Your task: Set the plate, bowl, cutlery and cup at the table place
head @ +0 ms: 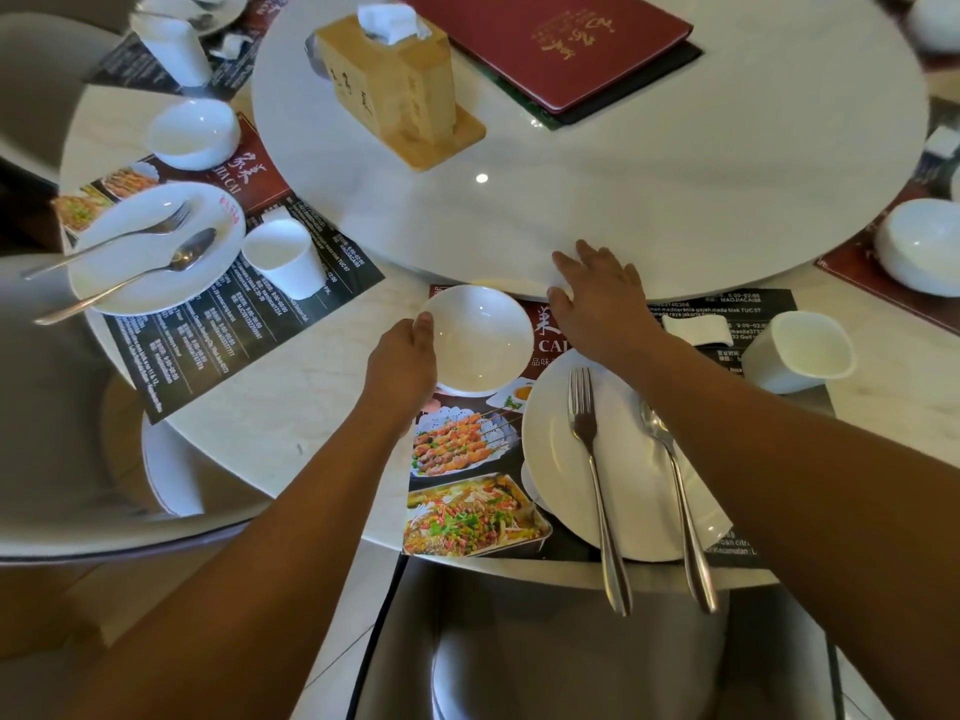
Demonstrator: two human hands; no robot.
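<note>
A white bowl (pixel 480 340) sits at the top left of the printed placemat (pixel 467 491) in front of me. My left hand (pixel 402 363) grips its left rim with the thumb on the edge. My right hand (pixel 597 298) hovers flat with spread fingers just right of the bowl, at the edge of the turntable. A white plate (pixel 623 475) lies on the mat's right side with a fork (pixel 592 459) and a spoon (pixel 675 485) across it, handles past the table edge. A white cup (pixel 797 350) stands at the far right, beside a small white rest (pixel 696 330).
A large white turntable (pixel 675 174) fills the table's middle, carrying a wooden tissue box (pixel 395 80) and a red menu (pixel 561 39). To the left is another set place with plate (pixel 156 246), bowl (pixel 195 132) and cup (pixel 283 257). A bowl (pixel 919 246) stands at right. A chair (pixel 571 657) is below.
</note>
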